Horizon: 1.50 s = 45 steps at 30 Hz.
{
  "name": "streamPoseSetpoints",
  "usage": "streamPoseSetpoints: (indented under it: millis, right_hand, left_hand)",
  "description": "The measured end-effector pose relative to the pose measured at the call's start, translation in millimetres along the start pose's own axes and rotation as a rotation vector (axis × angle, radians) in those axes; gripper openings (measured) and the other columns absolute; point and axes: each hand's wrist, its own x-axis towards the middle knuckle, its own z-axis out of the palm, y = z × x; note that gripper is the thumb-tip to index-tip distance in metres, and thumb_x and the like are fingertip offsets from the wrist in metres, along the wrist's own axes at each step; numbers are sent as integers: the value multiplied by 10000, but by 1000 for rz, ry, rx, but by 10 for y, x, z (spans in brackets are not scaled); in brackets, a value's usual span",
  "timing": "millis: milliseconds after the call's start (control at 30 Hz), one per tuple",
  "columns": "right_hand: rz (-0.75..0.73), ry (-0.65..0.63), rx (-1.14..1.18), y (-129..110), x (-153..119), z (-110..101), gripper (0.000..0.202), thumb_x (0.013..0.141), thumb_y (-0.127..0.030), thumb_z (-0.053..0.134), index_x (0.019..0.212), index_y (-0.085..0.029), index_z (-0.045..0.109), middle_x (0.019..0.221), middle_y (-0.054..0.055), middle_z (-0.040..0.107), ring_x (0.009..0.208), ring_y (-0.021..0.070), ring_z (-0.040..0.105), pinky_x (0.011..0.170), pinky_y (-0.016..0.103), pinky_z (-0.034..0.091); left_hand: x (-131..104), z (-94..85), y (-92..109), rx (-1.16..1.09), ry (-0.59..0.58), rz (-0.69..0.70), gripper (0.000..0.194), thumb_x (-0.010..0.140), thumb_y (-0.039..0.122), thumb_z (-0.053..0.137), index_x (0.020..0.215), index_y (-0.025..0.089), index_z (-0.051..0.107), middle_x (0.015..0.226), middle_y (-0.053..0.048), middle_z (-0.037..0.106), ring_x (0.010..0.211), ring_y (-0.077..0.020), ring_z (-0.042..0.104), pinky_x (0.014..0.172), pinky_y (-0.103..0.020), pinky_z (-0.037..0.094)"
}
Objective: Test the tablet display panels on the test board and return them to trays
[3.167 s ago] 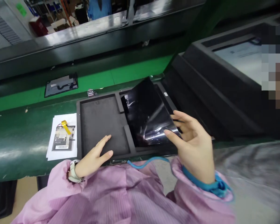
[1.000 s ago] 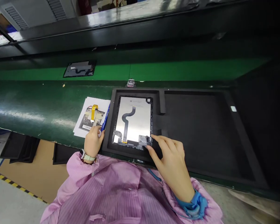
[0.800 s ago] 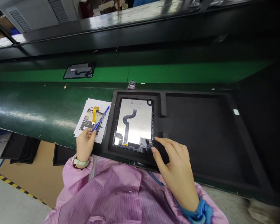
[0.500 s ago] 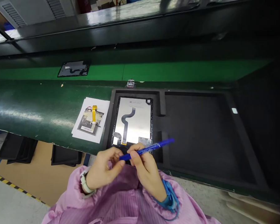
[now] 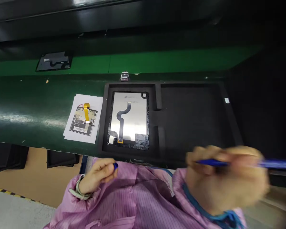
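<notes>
one pen — seemingly across right hand

Free room above right compartment, raised divider just left.

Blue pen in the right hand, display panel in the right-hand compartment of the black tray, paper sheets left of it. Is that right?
Not quite: the head view shows the display panel in the left-hand compartment of the black tray. The blue pen is in the right hand, and the paper sheets lie left of the tray.
</notes>
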Motion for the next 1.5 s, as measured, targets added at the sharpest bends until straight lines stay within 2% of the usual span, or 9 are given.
streamPoseSetpoints:
  millis: [67, 100, 200, 367, 800, 1000, 1200, 1367, 1500]
  right_hand:
    - [3, -59, 23, 64, 44, 100, 240, 988, -414, 581, 831, -234, 604, 610, -41, 552, 463, 92, 480, 472, 240, 411]
    - [41, -162, -5, 121, 43, 177, 160, 960, -358, 623, 869, -228, 647, 696, -15, 649, 553, 111, 587, 543, 252, 477]
    - [185, -409, -174, 326, 10, 392, 113, 922, -315, 612, 919, -217, 668, 842, 25, 745, 760, 162, 706, 734, 303, 552]
    - [238, -460, -314, 470, 21, 460, 216, 897, -333, 596, 738, -230, 493, 624, -26, 636, 550, 115, 586, 564, 246, 428]
    - [230, -511, -361, 468, 33, 451, 260, 902, -315, 585, 678, -221, 494, 593, -35, 570, 545, 102, 512, 558, 241, 370]
    - [364, -428, 5, 393, 25, 399, 308, 895, -376, 619, 672, -225, 470, 547, -33, 592, 481, 96, 511, 489, 224, 394]
    - [474, -567, 260, 372, 8, 433, 391, 900, -473, 663, 697, -224, 441, 557, -39, 605, 446, 74, 474, 448, 201, 371]
    - [379, -714, 150, 353, -60, 500, 389, 966, -511, 571, 728, -222, 463, 621, -36, 546, 526, 92, 472, 512, 235, 404]
    - [177, -758, 26, 313, -204, 482, 335, 1063, -476, 322, 1062, -225, 544, 920, 30, 594, 828, 149, 597, 745, 294, 524]
  left_hand:
    - [49, -14, -39, 196, 276, 235, 484, 997, 615, 512, 900, 167, 667, 544, 49, 428, 459, -90, 337, 458, -243, 266]
    - [95, -14, -51, 334, 394, 369, 442, 1020, 564, 500, 988, 169, 695, 577, 28, 498, 491, -105, 417, 490, -244, 340]
    - [266, -27, -63, 708, 547, 595, 347, 1060, 428, 459, 1120, 189, 704, 806, -48, 708, 680, -149, 645, 652, -266, 515]
    - [432, -97, -93, 874, 551, 644, 328, 1079, 359, 409, 1107, 189, 688, 993, -84, 783, 931, -190, 753, 824, -287, 585]
    - [424, -93, -84, 850, 532, 623, 305, 1082, 355, 412, 1077, 192, 670, 944, -63, 776, 863, -174, 743, 768, -268, 565]
    - [435, -83, -66, 886, 468, 666, 286, 1082, 326, 417, 1070, 189, 669, 963, -70, 778, 871, -178, 740, 768, -279, 554]
    - [435, -103, -56, 953, 389, 683, 338, 1089, 359, 392, 1031, 186, 676, 887, -59, 763, 781, -175, 712, 706, -289, 510]
    - [373, -53, -31, 984, 287, 687, 371, 1103, 412, 320, 1082, 198, 623, 877, -59, 748, 759, -182, 715, 683, -305, 515]
    - [225, 52, 3, 831, 220, 743, 350, 1102, 367, 352, 1413, 210, 383, 971, -74, 740, 904, -194, 758, 792, -292, 580]
